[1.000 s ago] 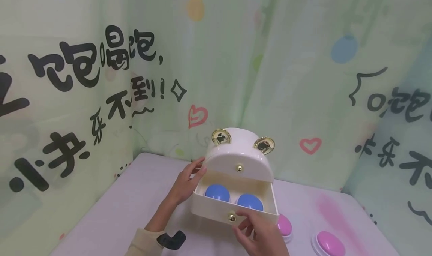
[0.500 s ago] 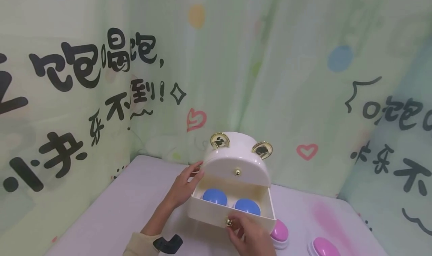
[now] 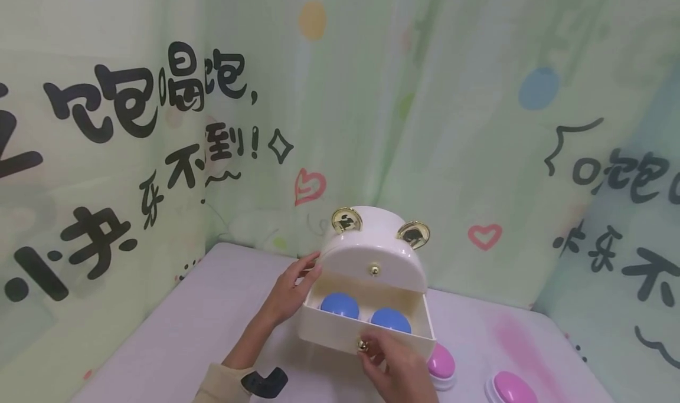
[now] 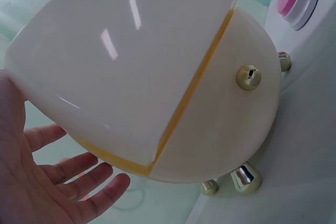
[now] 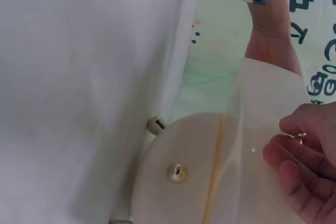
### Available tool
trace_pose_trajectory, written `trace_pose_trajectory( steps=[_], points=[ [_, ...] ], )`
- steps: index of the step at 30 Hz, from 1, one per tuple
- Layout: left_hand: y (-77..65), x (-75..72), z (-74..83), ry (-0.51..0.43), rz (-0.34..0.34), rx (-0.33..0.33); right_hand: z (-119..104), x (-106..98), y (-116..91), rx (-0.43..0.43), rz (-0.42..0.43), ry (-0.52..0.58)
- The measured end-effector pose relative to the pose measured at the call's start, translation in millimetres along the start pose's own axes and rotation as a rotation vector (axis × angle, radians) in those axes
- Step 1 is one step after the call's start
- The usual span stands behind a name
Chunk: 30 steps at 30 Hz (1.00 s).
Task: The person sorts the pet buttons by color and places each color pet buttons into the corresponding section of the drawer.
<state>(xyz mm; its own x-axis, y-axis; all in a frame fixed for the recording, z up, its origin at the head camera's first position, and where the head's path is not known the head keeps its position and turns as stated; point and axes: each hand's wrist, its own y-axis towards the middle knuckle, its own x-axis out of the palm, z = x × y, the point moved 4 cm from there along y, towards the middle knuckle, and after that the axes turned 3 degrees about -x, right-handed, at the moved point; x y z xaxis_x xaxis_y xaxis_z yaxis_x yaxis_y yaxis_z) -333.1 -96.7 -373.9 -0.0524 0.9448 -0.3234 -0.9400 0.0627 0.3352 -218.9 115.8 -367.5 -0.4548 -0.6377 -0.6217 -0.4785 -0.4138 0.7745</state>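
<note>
Moved: right hand (image 3: 397, 364), leftward to drawer knob (image 3: 362, 346), fingers pinching it. Left hand (image 3: 289, 288): fingers spread against box (image 3: 379, 249). Advisable: brace box, slide drawer (image 3: 328, 331) straight.

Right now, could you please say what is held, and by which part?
The right hand pinches the open drawer by its gold knob; the left hand touches the box.

This is a small curtained-off tabletop nook, whether in a home or a workplace cannot be told, shown by pale green curtains (image 3: 345, 114) with black Chinese lettering (image 3: 186, 75), pink hearts (image 3: 310, 186) and coloured dots (image 3: 539, 88) surrounding a pale table (image 3: 234, 285).
</note>
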Motion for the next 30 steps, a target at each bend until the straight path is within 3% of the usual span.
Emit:
trace_pose_trajectory(
  steps=[8,14,21,30],
  points=[
    [-1.1,-0.1,1.1,0.003,0.009,0.005,8,5,5,0.083,-0.054,0.013],
    [-0.7,-0.2,-1.2,0.014,0.011,-0.002,13,8,8,0.051,-0.042,0.01],
    [-1.8,-0.6,-1.1,0.001,-0.002,-0.011,21,12,12,0.074,-0.032,0.017],
    [-3.2,0.4,0.7,0.004,-0.014,0.005,30,17,20,0.043,0.034,-0.002]
  ],
)
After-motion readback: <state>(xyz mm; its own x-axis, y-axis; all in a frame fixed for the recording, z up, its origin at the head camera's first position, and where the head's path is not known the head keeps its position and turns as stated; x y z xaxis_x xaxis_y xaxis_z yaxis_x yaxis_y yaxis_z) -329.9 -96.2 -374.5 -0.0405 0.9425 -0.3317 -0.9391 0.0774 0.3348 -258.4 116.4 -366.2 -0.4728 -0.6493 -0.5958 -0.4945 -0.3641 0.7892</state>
